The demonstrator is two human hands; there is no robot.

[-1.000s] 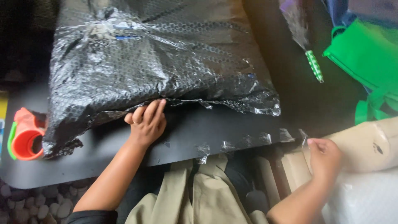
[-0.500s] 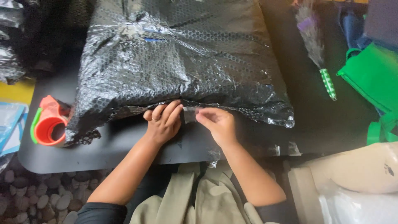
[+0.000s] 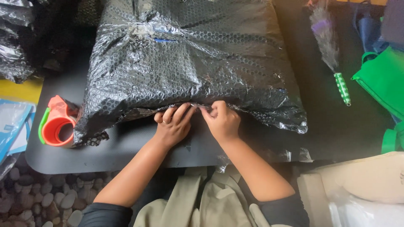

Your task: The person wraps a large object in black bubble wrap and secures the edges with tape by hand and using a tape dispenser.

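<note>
A large parcel wrapped in black bubble wrap (image 3: 189, 63) lies on a dark low table (image 3: 118, 147). Both my hands are at the middle of its near edge. My left hand (image 3: 172, 124) presses its fingers on the wrap's lower flap. My right hand (image 3: 222, 121) sits just beside it, fingers pinched on the same edge of the wrap. A ring shows on a left finger. Clear tape glints along the parcel's top and right corner.
An orange tape dispenser (image 3: 57, 124) with a green handle sits at the parcel's left corner. A feather duster (image 3: 332, 50) with a green spotted handle lies to the right, then green bags (image 3: 383, 80). A beige bag (image 3: 370, 180) stands lower right. Pebble floor lower left.
My right hand came from the beige bag at the lower right to the parcel's near edge beside my left hand. The camera view shifted left and closer.
</note>
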